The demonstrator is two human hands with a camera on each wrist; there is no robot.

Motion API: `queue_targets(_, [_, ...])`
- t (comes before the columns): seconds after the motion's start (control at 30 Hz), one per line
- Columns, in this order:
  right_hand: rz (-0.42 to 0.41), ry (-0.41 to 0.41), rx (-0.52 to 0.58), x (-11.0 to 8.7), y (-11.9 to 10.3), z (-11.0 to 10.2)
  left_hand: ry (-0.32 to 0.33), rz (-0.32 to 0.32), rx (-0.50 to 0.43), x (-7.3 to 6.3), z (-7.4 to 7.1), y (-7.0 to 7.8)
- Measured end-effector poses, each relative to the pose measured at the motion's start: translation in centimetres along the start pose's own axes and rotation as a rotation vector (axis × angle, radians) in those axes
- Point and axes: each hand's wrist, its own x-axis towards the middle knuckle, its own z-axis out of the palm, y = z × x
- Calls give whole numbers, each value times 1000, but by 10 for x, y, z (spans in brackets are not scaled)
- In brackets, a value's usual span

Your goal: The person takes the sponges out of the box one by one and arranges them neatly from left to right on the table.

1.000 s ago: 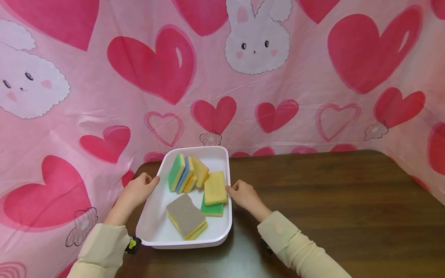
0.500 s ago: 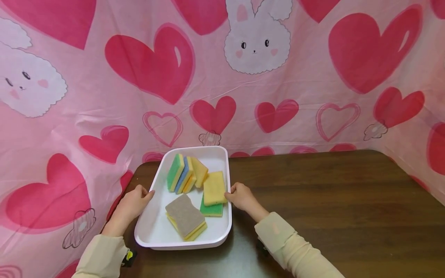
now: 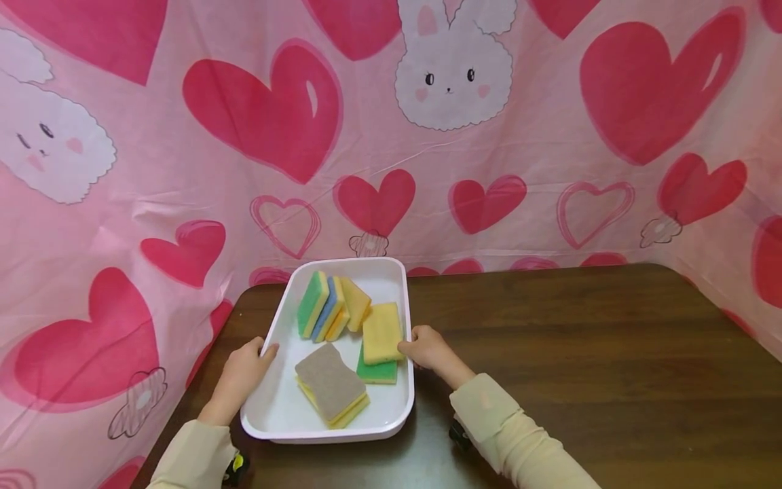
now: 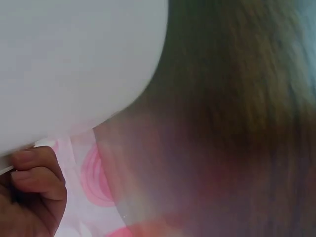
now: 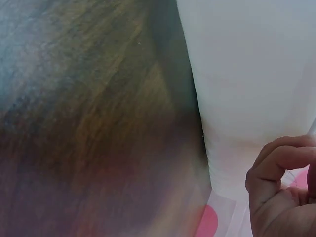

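Note:
A white plastic tray [image 3: 277,401] sits on the table with several sponges in it. My left hand [image 3: 243,373] grips its left rim, thumb over the edge; in the left wrist view, curled fingers [image 4: 37,170] lie under the rim. On the opposite side my right hand [image 3: 429,348] holds the right rim, its thumb beside a yellow sponge [image 3: 383,333]. That sponge overlaps a green one [image 3: 377,372]. Toward the back stand a green-and-yellow sponge [image 3: 313,302], a blue-and-yellow one [image 3: 328,309] and a yellow one [image 3: 357,303]. A grey-topped sponge [image 3: 330,380] lies nearest me, over another yellow layer.
The dark wooden table [image 3: 550,353] stretches off to the right of the tray. Pink cloth [image 3: 489,149] with hearts and rabbits hangs behind the table and along both sides. The table's left edge runs close by my left forearm.
My left hand has slid toward me along the left rim and now grips it. My right hand has come slightly nearer along the right rim. The tray has shifted slightly right.

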Motion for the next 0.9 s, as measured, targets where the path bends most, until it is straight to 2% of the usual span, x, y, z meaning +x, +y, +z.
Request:
queue_targets(0.3, [6,20,20,-3,6,-5,2,20,-3,-1,5,9])
queue_targets(0.63, [10,20,-4,-12,14,-15,-1,30,-38,-9,16,15])
queue_targets(0.9, [26,26,31,-19,25,-29,16,50,-73,-13,26,28])
